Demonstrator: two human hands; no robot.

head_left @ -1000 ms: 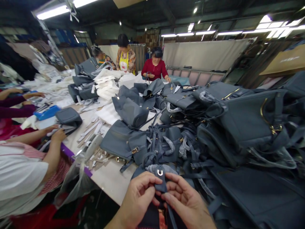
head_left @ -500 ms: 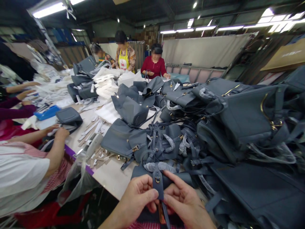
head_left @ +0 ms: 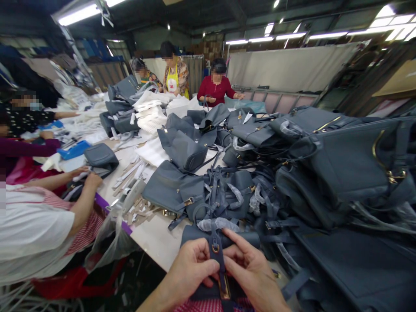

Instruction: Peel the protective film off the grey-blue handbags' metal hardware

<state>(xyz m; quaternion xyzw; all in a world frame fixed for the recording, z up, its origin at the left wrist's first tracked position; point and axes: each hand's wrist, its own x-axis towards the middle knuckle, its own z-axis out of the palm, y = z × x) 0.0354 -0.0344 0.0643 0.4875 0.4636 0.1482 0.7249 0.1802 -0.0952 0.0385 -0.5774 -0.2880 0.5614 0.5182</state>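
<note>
At the table's near edge, a dark blue-grey bag (head_left: 191, 234) lies in front of me with a strap (head_left: 216, 253) running down its middle. The strap carries a gold ring, and a gold rectangular buckle (head_left: 224, 287) hangs lower on it. My left hand (head_left: 195, 262) pinches the strap's left edge between thumb and curled fingers. My right hand (head_left: 248, 266) grips the right edge, its index finger stretched along the bag. Clear wrapping (head_left: 221, 224) covers the handle just beyond my fingers.
Many similar bags (head_left: 341, 164) are heaped to the right and ahead. Cardboard strips (head_left: 130, 173) and white foam sheets (head_left: 150, 117) lie on the table (head_left: 156, 242). At left, a co-worker's hands (head_left: 92, 180) hold another bag (head_left: 101, 159). Other people work across the table, one in a red top (head_left: 217, 91).
The view has turned slightly left, so things sit further right. Both hands keep hold of the strap, and more of the gold buckle now shows below them.
</note>
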